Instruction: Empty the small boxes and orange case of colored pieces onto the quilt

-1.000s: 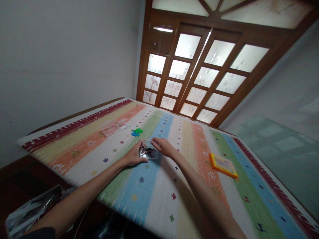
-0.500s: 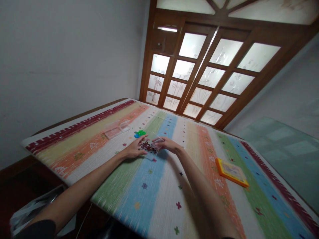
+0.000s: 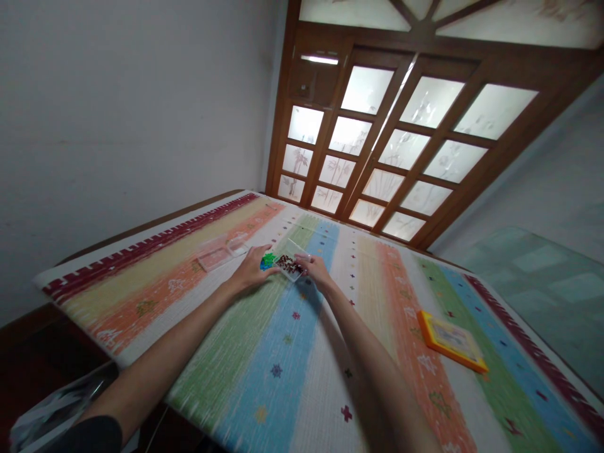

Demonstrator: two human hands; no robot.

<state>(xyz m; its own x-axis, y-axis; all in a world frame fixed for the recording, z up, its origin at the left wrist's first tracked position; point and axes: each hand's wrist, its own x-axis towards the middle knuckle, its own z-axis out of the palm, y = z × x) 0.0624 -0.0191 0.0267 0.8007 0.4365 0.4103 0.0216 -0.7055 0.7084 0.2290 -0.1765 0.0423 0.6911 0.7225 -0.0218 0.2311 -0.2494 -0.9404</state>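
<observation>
A small clear plastic box (image 3: 297, 276) with many tiny dark red-brown pieces (image 3: 287, 263) in it sits at the middle of the table, its transparent lid raised at the far side. My right hand (image 3: 315, 268) grips the box's right side, fingers bent over its edge. Just left of the box lies a little pile of bright green and blue pieces (image 3: 268, 259). Around that pile curves my left hand (image 3: 250, 269), thumb and fingers apart, the thumb tip close to the box's left edge. Whether the thumb touches the box I cannot tell.
An open clear plastic case (image 3: 214, 253) lies to the left on the striped tablecloth (image 3: 255, 358). At the right is a flat yellow-framed box (image 3: 452, 341). Below the table's left corner stands a bag-like bundle (image 3: 59, 399). Wooden glass-paned doors (image 3: 349, 135) stand beyond.
My left hand has shifted from the box's left side to around the green and blue pieces. The box has moved slightly farther away, with my right hand still on it.
</observation>
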